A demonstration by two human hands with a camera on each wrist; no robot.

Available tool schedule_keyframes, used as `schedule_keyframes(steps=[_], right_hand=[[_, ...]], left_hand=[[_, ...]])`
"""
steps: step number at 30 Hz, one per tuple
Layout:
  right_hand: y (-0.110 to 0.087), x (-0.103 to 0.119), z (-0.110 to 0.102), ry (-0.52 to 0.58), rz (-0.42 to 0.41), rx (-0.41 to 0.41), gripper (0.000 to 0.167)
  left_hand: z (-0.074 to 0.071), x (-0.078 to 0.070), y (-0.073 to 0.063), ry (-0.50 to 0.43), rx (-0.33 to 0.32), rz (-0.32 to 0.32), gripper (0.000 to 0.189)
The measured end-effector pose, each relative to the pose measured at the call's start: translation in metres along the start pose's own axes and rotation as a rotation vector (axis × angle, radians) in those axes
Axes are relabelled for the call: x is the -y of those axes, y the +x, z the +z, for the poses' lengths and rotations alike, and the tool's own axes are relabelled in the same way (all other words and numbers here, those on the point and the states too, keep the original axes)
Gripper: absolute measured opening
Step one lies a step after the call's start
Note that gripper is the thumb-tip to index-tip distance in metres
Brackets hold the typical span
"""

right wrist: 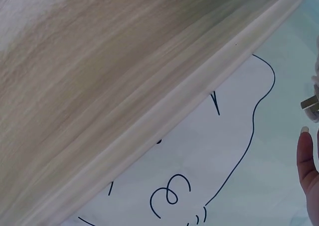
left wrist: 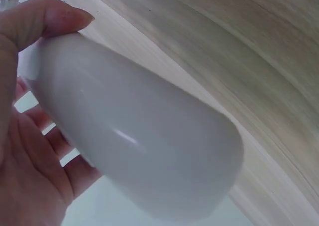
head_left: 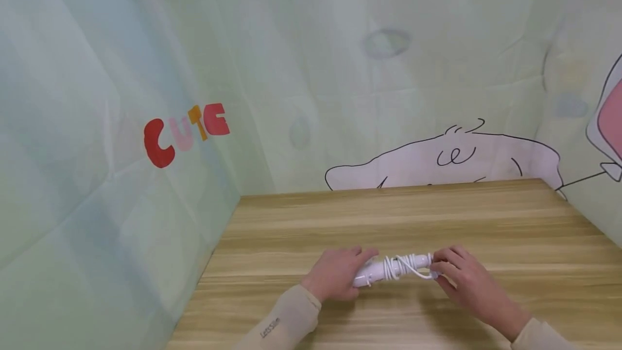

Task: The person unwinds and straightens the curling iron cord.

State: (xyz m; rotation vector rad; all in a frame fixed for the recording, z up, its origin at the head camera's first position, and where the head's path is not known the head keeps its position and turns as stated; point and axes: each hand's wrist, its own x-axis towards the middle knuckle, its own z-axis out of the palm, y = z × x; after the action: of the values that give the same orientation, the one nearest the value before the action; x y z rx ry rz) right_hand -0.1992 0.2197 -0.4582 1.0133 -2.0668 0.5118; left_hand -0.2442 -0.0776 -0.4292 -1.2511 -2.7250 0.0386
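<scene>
A long white electrical appliance [head_left: 370, 273] with a rounded body is held just over the wooden table; its exact kind is unclear. White cord [head_left: 391, 268] is wound several times around its middle. My left hand [head_left: 335, 274] grips the thick end, and in the left wrist view the thumb [left wrist: 67, 19] lies along one side with fingers behind the smooth body. At the other end, my right hand [head_left: 466, 285] pinches the cord's plug. Metal prongs of the plug [right wrist: 310, 104] show at the right edge of the right wrist view, near a fingertip; most of that hand is out of frame there.
The wood-grain table [head_left: 389, 220] spreads beneath both hands. Printed cloth [head_left: 301, 80] hangs behind its far edge and along the left and right sides, with coloured letters and a line-drawn cartoon figure [head_left: 495, 158].
</scene>
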Motion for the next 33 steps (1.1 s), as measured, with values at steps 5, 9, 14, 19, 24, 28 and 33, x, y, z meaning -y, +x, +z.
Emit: schedule_keyframes(steps=[5,9,14,19,24,28,33], right_hand=[[0.000,-0.001,0.002,-0.004,-0.047,-0.042,0.048],[0.001,-0.002,0.003,-0.004,-0.084,-0.050,0.045],[0.001,0.001,0.001,-0.006,-0.054,-0.010,0.046],[0.002,0.009,0.002,-0.012,0.004,0.026,0.048],[0.005,0.015,0.002,-0.039,0.048,0.023,0.051],[0.007,0.019,0.001,-0.053,0.063,0.031,0.042],[0.012,0.030,0.003,-0.043,0.203,0.075,0.018]], left_hand=[[0.001,-0.001,0.000,0.005,0.000,0.000,0.084],[0.002,-0.001,0.000,0.015,-0.003,-0.010,0.084],[0.002,0.000,0.001,0.043,0.003,-0.024,0.084],[-0.001,0.004,0.000,0.075,-0.013,-0.046,0.083],[-0.003,0.007,-0.003,0.101,-0.034,-0.037,0.084],[-0.003,0.005,-0.004,0.117,-0.043,-0.022,0.081],[-0.007,-0.001,-0.004,0.126,-0.062,-0.015,0.079]])
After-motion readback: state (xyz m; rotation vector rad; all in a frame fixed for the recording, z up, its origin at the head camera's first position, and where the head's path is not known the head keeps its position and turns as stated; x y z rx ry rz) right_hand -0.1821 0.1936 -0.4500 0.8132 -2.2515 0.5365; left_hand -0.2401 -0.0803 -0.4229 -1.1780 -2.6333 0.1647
